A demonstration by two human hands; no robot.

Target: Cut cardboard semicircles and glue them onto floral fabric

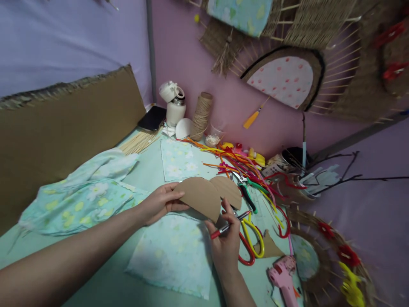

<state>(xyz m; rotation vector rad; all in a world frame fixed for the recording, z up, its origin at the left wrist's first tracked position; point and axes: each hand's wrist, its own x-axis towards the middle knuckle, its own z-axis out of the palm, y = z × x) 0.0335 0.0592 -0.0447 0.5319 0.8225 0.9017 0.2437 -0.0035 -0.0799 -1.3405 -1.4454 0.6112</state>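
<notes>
My left hand [162, 202] grips the left corner of a brown cardboard half-circle [200, 195], thumb on top and fingers beneath. The piece is held above a square of floral fabric [174, 258] on the table. Between the fingers of my right hand [226, 236] lies a red pen [225, 227], near the half-circle's right corner. Whether those fingers also touch the cardboard I cannot tell. Behind it is a second rounded cardboard piece [229, 191], partly covered. Just right of my right hand are scissors with a red and a yellow handle [260, 245]; their blades are mostly hidden.
Green-handled pliers [248, 197] and colourful pipe cleaners [243, 160] lie at the right. A pink glue gun [284, 279] is at the front right. Crumpled floral cloth [83, 200] lies left. Twine [202, 117], a white bottle [175, 111] and a phone [152, 118] stand or lie behind.
</notes>
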